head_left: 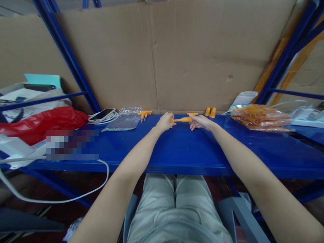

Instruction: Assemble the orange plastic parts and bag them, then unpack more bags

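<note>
Both hands meet over the far part of the blue tabletop, on an orange plastic piece with a ridged, screw-like shaft. My left hand is closed round its left end. The fingers of my right hand pinch its thicker right end. Just behind the right fingers another orange piece shows in part. Left of my left hand lie orange T-shaped handles with metal spirals, like corkscrews. Beyond my right hand stand two orange tapered caps.
A clear plastic bag and a phone on a coiled white cable lie at left, near a red plastic bag. At right lies a bag of orange pieces. Cardboard walls the back of the blue table.
</note>
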The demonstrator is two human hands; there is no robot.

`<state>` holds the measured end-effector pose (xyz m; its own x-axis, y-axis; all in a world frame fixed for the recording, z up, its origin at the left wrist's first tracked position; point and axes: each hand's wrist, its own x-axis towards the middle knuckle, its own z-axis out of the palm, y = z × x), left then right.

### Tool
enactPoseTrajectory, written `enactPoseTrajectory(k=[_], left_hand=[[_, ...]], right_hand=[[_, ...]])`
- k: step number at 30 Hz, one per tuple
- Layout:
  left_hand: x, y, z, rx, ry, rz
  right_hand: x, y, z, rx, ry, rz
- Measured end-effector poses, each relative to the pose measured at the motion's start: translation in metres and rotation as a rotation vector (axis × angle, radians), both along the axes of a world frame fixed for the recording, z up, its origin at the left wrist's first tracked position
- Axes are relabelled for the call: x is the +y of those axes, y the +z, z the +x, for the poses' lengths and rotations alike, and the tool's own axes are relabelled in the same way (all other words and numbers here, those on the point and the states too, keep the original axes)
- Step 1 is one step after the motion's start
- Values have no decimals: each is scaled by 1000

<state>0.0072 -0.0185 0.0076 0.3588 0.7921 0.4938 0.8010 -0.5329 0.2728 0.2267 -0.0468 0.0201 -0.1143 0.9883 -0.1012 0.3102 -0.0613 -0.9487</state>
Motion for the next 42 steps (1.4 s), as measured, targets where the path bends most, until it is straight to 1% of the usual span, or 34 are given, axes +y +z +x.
enactPoseTrajectory(k=[6, 9, 11, 14, 18, 20, 24, 26, 32, 34, 36, 40, 42], left_hand=[[2, -1, -1, -7, -2, -10], [3, -2, -2, 4, -11, 11], [4, -2, -3, 11, -19, 30], [6, -3, -3, 12, -32, 43], [6, -3, -1, 9, -29, 27], [4, -2, 0, 5, -21, 14], [2, 0, 1, 17, -21, 12], [1, 0, 2, 22, -23, 16], [2, -1, 1, 18, -39, 33], [4, -2, 0, 17, -43, 33], [5, -2, -1, 17, -45, 30], [6, -1, -2, 20, -48, 28], [6, -2, -2, 17, -51, 32]], right_hand=[[7, -12, 12, 132, 104, 53], [8, -14, 15, 112, 112, 67], [7, -12, 13, 77, 101, 71], [3, -7, 7, 32, 59, 35], [1, -2, 0, -3, 1, 0], [1, -2, 1, -2, 6, 14], [2, -7, 7, 69, 61, 57], [3, -8, 8, 86, 67, 56], [1, -3, -1, -33, -36, 4], [0, -1, -3, -52, -47, 0], [0, -2, -2, -42, -23, -4], [3, -7, 6, 43, 92, 9], [5, -9, 9, 67, 119, 27]])
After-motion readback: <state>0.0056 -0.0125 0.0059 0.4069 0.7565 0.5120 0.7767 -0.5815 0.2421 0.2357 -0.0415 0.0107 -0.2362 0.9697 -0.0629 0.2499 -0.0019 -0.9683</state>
